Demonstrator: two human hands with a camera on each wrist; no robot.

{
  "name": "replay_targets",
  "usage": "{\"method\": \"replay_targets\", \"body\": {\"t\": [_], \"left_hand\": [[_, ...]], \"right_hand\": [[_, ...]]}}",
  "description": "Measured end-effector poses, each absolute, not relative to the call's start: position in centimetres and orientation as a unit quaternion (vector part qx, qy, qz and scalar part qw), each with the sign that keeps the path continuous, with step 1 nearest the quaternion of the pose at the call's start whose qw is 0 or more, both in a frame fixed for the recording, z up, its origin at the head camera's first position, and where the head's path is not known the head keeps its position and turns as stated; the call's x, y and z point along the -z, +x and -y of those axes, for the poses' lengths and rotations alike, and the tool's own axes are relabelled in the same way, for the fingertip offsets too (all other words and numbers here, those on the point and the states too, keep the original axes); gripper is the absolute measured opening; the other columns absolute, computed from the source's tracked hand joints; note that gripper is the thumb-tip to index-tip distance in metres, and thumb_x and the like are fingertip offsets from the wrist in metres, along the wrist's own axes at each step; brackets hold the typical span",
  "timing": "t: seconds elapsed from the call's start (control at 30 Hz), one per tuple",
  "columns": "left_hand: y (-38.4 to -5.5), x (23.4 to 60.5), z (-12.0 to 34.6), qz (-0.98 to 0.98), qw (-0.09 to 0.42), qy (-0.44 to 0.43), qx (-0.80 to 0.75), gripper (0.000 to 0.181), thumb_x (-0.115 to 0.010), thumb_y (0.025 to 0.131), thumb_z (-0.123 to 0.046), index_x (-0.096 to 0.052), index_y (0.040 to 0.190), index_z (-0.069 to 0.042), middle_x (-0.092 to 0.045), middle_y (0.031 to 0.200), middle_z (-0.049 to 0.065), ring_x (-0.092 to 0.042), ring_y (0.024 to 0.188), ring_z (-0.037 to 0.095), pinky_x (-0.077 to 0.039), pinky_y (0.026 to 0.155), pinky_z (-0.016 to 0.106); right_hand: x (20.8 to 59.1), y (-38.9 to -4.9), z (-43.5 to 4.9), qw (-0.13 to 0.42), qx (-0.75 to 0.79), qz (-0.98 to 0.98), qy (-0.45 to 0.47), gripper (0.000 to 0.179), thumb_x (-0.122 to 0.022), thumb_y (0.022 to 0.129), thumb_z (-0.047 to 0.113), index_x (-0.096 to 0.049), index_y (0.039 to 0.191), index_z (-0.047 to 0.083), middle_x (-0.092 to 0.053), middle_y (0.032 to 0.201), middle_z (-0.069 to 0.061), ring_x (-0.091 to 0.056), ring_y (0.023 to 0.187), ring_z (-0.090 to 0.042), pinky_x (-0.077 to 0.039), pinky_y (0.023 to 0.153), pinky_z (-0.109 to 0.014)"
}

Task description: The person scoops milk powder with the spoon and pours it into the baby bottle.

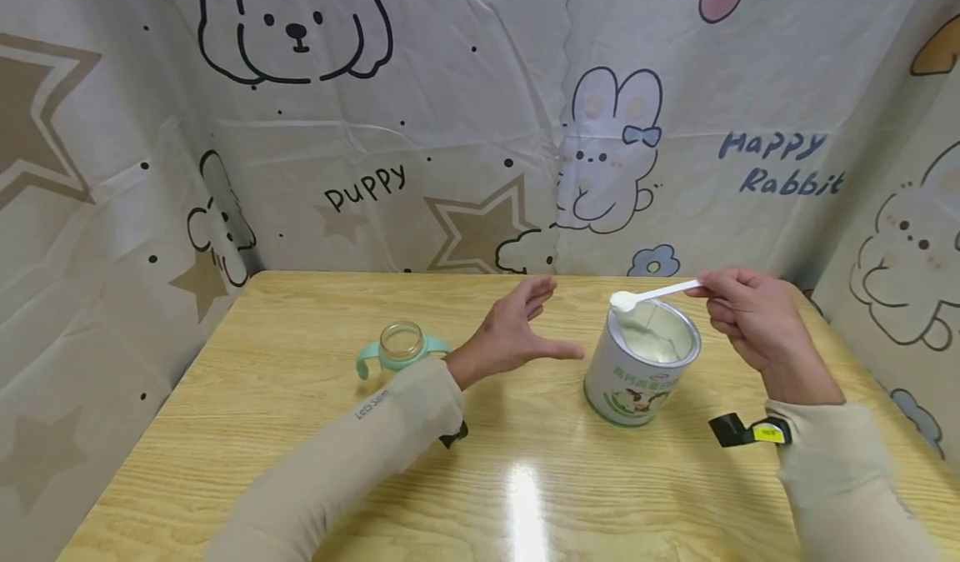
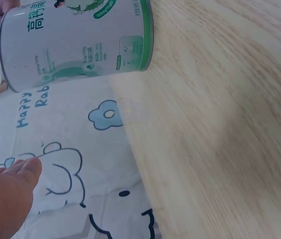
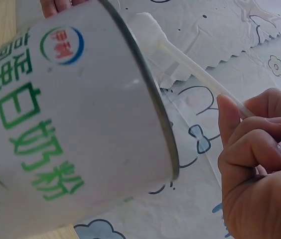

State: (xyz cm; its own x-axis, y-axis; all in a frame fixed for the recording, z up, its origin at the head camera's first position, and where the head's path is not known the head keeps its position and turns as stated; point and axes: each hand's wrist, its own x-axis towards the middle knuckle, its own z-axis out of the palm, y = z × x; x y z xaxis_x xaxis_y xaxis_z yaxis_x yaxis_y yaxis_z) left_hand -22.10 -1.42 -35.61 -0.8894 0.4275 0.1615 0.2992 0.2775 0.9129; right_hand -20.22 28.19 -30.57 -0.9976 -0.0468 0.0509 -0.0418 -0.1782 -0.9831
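In the head view my right hand pinches the handle end of a white measuring scoop. White powder heaps in the scoop's bowl, which is above the rim of an opened milk powder can at its far left side. Pale powder shows inside the can. My left hand hovers just left of the can, thumb and fingers spread apart, holding nothing. The right wrist view shows the scoop between thumb and forefinger, other fingers curled. Behind my left forearm stands an uncapped baby bottle with mint-green handles, partly hidden by the sleeve.
Everything stands on a light wood-grain table. A printed cloth with cartoon animals hangs along its back and sides. Each wrist carries a dark strap, the right strap with a yellow label.
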Motion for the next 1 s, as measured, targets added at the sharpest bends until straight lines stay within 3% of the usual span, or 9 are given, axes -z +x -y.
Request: {"method": "replay_targets", "body": {"t": [0.53, 0.83, 1.0], "left_hand": [[-22.1, 34.8, 4.9, -0.769, 0.073, 0.203, -0.602, 0.096, -0.089, 0.076, -0.011, -0.032, 0.153, -0.003, -0.041, 0.154, 0.011, -0.038, 0.143, 0.022, -0.037, 0.113, 0.031], [-22.1, 34.4, 6.4, -0.76, 0.069, 0.205, -0.613, 0.092, -0.088, 0.076, -0.006, -0.035, 0.151, -0.002, -0.041, 0.154, 0.013, -0.039, 0.142, 0.025, -0.036, 0.115, 0.035], [-21.9, 34.0, 7.3, -0.757, 0.068, 0.208, -0.616, 0.091, -0.087, 0.077, -0.005, -0.034, 0.151, -0.001, -0.04, 0.155, 0.013, -0.038, 0.143, 0.026, -0.036, 0.114, 0.031]], "right_hand": [[30.2, -20.6, -25.3, 0.003, 0.768, -0.64, -0.023, 0.024, -0.062, 0.099, 0.008, -0.066, 0.076, 0.008, -0.071, 0.076, 0.0, -0.04, 0.049, -0.004, -0.031, 0.041, -0.013], [30.0, -20.9, -23.8, 0.005, 0.778, -0.627, -0.037, 0.028, -0.061, 0.099, 0.006, -0.064, 0.072, 0.008, -0.071, 0.074, -0.001, -0.04, 0.047, -0.003, -0.028, 0.04, -0.014], [29.9, -21.0, -22.8, 0.009, 0.777, -0.628, -0.041, 0.029, -0.06, 0.1, 0.006, -0.064, 0.071, 0.009, -0.071, 0.074, 0.0, -0.04, 0.046, -0.002, -0.029, 0.04, -0.012]]}}
